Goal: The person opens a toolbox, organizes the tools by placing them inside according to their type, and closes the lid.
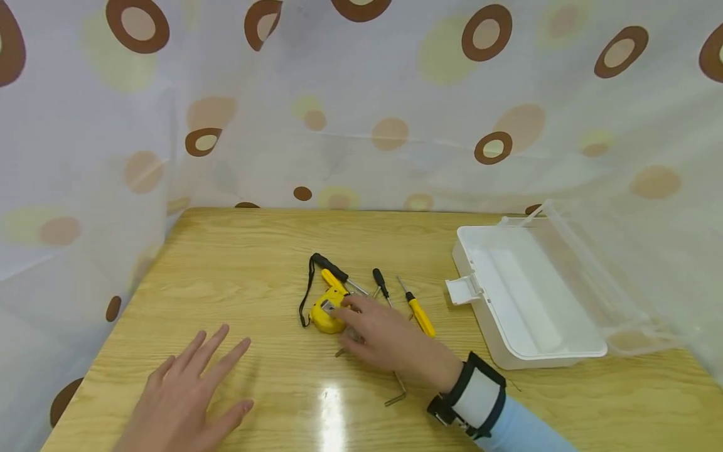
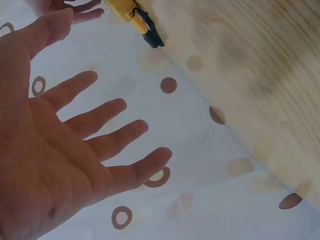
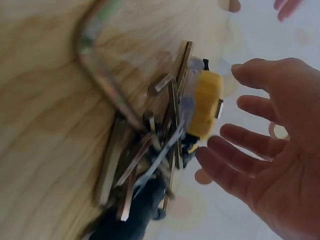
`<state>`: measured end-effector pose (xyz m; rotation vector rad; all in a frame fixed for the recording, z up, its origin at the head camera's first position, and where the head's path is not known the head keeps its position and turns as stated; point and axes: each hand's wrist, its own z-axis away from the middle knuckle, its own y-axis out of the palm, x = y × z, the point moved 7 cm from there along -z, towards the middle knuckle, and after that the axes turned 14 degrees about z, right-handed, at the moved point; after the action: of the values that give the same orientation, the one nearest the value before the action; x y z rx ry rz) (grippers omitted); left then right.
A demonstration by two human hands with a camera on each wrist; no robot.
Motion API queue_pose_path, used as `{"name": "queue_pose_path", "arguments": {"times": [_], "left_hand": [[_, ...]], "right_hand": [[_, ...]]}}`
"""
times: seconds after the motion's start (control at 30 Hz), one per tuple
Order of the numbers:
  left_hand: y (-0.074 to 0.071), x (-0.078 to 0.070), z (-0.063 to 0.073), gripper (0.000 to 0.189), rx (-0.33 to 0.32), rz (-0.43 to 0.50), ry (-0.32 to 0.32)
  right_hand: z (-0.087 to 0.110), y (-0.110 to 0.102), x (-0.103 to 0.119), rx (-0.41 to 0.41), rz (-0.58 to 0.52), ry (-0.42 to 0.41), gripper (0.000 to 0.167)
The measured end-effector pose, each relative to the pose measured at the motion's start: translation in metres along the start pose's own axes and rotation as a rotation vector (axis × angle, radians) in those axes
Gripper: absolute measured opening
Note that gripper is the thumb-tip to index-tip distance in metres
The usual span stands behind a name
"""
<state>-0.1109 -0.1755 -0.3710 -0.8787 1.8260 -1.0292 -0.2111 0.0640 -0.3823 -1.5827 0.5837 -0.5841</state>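
My right hand reaches over a small pile of tools, its fingers loosely bent beside a yellow tape measure with a black strap. In the right wrist view nothing lies in its palm; several hex keys lie heaped below the fingertips. One L-shaped hex key pokes out under the wrist. Around the pile are a black-handled screwdriver, a smaller black one and a yellow-handled one. Left of the pile, my left hand hovers with fingers spread, holding nothing.
At the right stands a white plastic box, its clear lid swung back and its latch sticking out toward the tools. A spotted curtain surrounds the wooden table at the back and sides.
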Motion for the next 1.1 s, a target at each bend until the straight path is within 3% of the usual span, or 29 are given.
{"name": "queue_pose_path", "arguments": {"times": [0.2, 0.57, 1.1], "left_hand": [[0.006, -0.001, 0.001, 0.075, 0.059, 0.015, -0.049], [0.005, -0.004, -0.004, 0.075, 0.049, 0.010, -0.038], [0.006, 0.001, -0.014, 0.079, 0.000, 0.034, -0.001]], "right_hand": [[-0.028, 0.005, 0.007, -0.021, 0.149, -0.045, 0.045], [-0.050, 0.011, 0.009, -0.032, 0.333, -0.077, 0.045], [-0.051, 0.020, 0.013, 0.089, 0.210, -0.069, 0.045]]}}
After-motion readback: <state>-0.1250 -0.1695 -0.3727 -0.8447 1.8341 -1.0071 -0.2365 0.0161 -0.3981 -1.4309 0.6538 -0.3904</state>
